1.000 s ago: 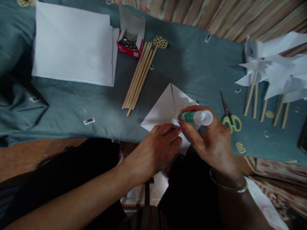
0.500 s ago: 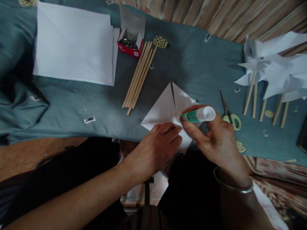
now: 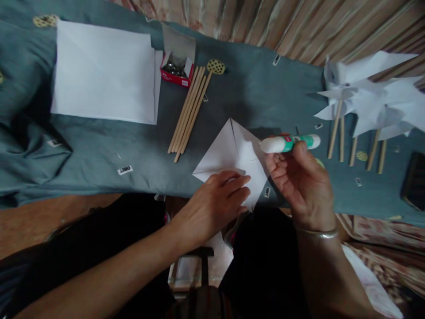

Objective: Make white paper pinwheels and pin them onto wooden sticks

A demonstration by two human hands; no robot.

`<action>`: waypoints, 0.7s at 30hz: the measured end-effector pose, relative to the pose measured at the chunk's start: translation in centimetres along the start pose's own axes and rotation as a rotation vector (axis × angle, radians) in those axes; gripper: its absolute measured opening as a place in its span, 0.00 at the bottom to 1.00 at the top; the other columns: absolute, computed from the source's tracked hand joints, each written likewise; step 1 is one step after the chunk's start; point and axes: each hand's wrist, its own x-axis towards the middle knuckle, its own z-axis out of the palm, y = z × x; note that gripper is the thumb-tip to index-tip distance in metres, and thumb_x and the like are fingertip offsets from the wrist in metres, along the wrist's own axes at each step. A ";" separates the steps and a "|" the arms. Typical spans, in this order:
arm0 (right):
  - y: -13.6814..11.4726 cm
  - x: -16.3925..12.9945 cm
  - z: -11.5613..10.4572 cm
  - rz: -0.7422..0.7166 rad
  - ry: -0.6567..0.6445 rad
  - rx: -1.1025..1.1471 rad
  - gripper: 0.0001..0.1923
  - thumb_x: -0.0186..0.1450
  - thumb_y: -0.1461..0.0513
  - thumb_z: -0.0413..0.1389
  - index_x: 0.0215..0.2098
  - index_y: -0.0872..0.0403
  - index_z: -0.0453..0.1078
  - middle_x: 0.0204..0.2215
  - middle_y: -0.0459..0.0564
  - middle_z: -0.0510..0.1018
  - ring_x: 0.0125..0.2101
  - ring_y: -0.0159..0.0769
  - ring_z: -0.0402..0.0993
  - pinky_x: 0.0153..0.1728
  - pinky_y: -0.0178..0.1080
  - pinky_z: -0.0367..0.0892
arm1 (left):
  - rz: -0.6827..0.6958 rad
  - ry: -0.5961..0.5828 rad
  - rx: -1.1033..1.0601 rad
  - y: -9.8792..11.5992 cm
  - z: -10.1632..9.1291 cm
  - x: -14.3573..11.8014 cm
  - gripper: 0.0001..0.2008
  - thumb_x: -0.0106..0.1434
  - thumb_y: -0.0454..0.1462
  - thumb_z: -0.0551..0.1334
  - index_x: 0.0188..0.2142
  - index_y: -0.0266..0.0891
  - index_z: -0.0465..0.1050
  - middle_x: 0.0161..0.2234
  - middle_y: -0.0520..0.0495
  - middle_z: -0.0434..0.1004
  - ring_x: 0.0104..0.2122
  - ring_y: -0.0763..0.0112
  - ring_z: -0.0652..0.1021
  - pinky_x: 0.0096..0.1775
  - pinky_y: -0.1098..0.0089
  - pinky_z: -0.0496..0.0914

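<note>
Glue stick (image 3: 289, 143): pinched level in the right hand (image 3: 300, 186), lifted just above the folded paper's right edge.
Folded paper (image 3: 232, 150): pinned flat under the left hand (image 3: 215, 206), fingers spread.
Nearby: wooden sticks (image 3: 188, 113), pin box (image 3: 175, 71), blank sheet (image 3: 102, 73).
Right side: paper pinwheels (image 3: 365, 95), well apart.

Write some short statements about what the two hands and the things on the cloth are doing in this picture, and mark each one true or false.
1. The right hand holds a glue stick. True.
2. The left hand rests on the folded white paper. True.
3. The glue stick touches the paper. False: it is lifted above it.
4. The wooden sticks lie right of the paper pinwheels. False: they lie far to their left.
5. The red box is open. True.
</note>
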 end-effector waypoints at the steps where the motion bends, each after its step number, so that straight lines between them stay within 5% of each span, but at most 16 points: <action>1: -0.1 0.0 -0.2 0.000 0.000 0.064 0.08 0.69 0.55 0.53 0.41 0.43 0.74 0.44 0.41 0.81 0.52 0.35 0.75 0.55 0.47 0.71 | -0.046 0.036 -0.086 0.2 -0.5 0.1 0.09 0.67 0.36 0.60 0.45 0.35 0.71 0.51 0.40 0.76 0.51 0.60 0.74 0.49 0.58 0.73; 9: -1.5 -1.0 1.1 0.264 0.042 0.515 0.07 0.58 0.56 0.66 0.35 0.46 0.76 0.34 0.40 0.83 0.39 0.31 0.80 0.47 0.36 0.76 | -0.675 0.233 -0.740 0.5 -1.8 1.2 0.15 0.58 0.38 0.68 0.45 0.38 0.77 0.36 0.49 0.81 0.29 0.74 0.75 0.31 0.74 0.70; 14: -1.5 -1.8 1.9 0.320 -0.009 0.490 0.12 0.55 0.54 0.68 0.36 0.48 0.78 0.31 0.44 0.83 0.33 0.34 0.81 0.41 0.40 0.78 | -0.703 0.293 -0.901 0.5 -1.6 1.4 0.17 0.53 0.37 0.69 0.44 0.37 0.78 0.38 0.48 0.82 0.33 0.71 0.77 0.36 0.72 0.73; 21: -2.0 -2.5 2.5 0.320 -0.002 0.476 0.14 0.51 0.54 0.71 0.32 0.51 0.79 0.25 0.42 0.81 0.22 0.22 0.73 0.27 0.25 0.72 | -0.655 0.284 -0.804 0.8 -1.7 1.1 0.17 0.54 0.38 0.69 0.44 0.37 0.78 0.41 0.46 0.82 0.38 0.68 0.79 0.41 0.70 0.73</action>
